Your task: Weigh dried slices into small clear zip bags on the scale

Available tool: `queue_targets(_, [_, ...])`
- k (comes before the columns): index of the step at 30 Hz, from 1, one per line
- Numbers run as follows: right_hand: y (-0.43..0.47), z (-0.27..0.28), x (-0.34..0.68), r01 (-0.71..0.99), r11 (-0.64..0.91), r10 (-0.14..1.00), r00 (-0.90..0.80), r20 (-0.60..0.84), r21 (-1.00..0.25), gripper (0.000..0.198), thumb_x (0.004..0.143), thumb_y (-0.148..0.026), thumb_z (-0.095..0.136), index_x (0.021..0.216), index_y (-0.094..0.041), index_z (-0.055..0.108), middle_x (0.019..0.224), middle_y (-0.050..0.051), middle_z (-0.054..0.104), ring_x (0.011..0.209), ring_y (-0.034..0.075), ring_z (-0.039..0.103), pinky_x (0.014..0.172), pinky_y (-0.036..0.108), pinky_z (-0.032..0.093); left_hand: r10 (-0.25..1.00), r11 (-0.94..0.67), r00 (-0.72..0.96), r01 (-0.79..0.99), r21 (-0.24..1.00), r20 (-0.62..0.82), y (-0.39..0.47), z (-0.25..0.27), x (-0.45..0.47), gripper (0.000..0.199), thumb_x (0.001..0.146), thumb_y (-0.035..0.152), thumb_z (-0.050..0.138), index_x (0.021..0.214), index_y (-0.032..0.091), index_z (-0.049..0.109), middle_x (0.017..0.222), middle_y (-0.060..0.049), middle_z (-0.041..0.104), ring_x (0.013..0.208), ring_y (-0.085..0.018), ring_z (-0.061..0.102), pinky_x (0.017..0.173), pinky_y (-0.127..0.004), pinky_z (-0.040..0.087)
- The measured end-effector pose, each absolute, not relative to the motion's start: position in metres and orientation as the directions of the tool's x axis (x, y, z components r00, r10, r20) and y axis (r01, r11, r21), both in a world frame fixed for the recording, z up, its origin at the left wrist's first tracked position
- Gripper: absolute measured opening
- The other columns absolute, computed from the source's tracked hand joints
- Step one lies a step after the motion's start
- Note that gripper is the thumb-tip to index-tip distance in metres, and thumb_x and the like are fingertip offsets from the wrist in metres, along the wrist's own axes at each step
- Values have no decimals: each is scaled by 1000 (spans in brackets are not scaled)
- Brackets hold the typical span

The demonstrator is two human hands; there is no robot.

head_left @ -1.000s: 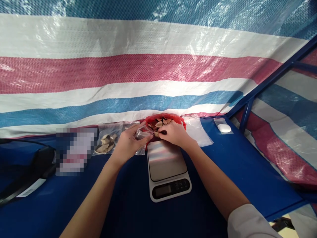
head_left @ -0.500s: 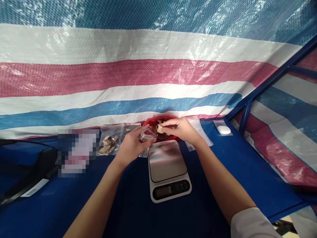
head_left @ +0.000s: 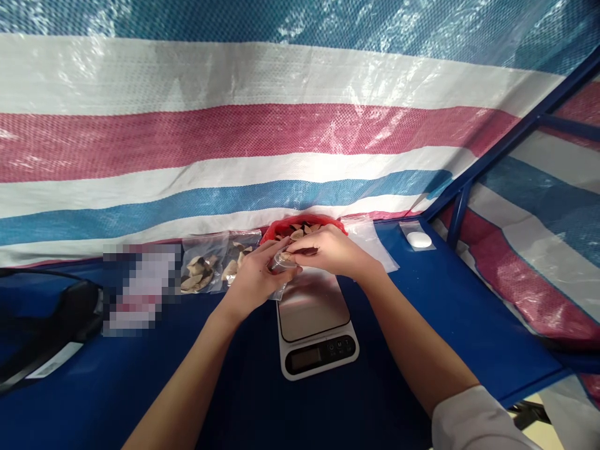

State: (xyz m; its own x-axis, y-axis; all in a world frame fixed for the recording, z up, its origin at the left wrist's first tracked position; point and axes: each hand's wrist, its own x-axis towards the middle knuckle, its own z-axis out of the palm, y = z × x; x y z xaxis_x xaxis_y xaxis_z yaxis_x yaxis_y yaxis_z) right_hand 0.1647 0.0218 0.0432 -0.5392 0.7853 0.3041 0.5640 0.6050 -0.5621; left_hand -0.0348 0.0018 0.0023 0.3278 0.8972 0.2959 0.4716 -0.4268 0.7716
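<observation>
A small clear plastic cup (head_left: pixel 284 264) is tilted in my left hand (head_left: pixel 253 275), whose fingers wrap round its side. My right hand (head_left: pixel 330 249) is pinched at the mouth of the cup; a pale dried slice (head_left: pixel 285 255) shows at its fingertips, partly hidden. Just behind the hands sits a red plastic bag (head_left: pixel 276 232), open at the top and filled with dried brown-and-pale slices (head_left: pixel 297 234). Below both hands lies a white kitchen scale (head_left: pixel 315 312) with a metal plate and a dark display.
Two clear zip bags of dried pieces, a left one (head_left: pixel 199 272) and a right one (head_left: pixel 234 262), lie left of the scale. Flat plastic bags (head_left: pixel 372 244) and a white oval object (head_left: pixel 419 240) are to the right. A black strap-like object (head_left: pixel 60 331) lies far left. Striped sheeting (head_left: pixel 234 131) hangs behind.
My right hand has moved left and toward me, from over the red bag to the cup's mouth, carrying the pale slice. My left hand still holds the cup.
</observation>
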Motion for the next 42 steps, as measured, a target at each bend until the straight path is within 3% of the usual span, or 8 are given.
queue_targets(6, [24,41,163,554,622,767,-575,285,-554,13,89,-23,73,78,-27,79,74,-2,72,78,18,65,73,31,48,894,-434,325,448,782,310,3,2,-34,58,81,41,77,135,23,67,118,-9,72,103,-29,71,82,-38,60])
queue_targets(12, [21,37,167,375,564,776,-545,317,-735,15,92,-33,70,99,-28,83,83,-2,78,79,18,71,76,29,54,884,-462,298,435,773,361,4,0,-35,53,84,38,73,134,19,67,122,-11,71,107,-29,70,91,-40,58])
queue_targets(15, [21,37,167,386,569,776,-544,319,-726,14,91,-34,72,95,-27,83,83,-3,78,76,16,70,76,28,54,888,-457,278,457,763,366,3,-2,-32,56,83,37,72,136,19,66,125,-12,70,109,-29,70,95,-42,57])
queue_targets(20, [22,39,168,441,599,768,-552,325,-668,15,89,-18,69,84,-23,81,78,-3,76,70,14,64,71,25,51,907,-403,304,430,808,291,3,1,-34,68,77,45,80,138,21,64,132,-12,68,116,-32,67,101,-46,54])
queue_targets(26, [24,36,177,317,631,739,-524,424,-708,17,94,-28,66,98,-22,82,93,1,80,78,16,71,76,27,54,926,-200,364,240,950,102,5,13,-56,69,83,62,73,137,20,66,137,-14,68,129,-36,61,107,-52,50])
queue_targets(32, [20,37,182,325,660,733,-477,486,-677,18,94,-28,67,101,-24,83,93,1,81,75,16,72,73,28,55,935,-146,353,276,950,41,2,15,-52,54,89,68,62,102,19,80,98,-8,79,94,-28,72,88,-41,58])
queue_targets(38, [9,44,187,290,644,745,-446,496,-708,18,93,-27,67,99,-23,83,97,3,81,81,18,74,74,28,57,915,-148,398,187,971,62,-6,17,-38,49,82,66,70,96,19,77,95,-7,77,85,-24,70,76,-34,57])
queue_targets(42, [5,45,191,263,620,760,-434,484,-739,17,89,-30,71,97,-21,83,95,5,81,80,20,73,74,30,58,952,-204,270,204,957,145,-9,14,-33,46,88,64,63,88,19,69,74,-1,67,66,-16,61,63,-28,51])
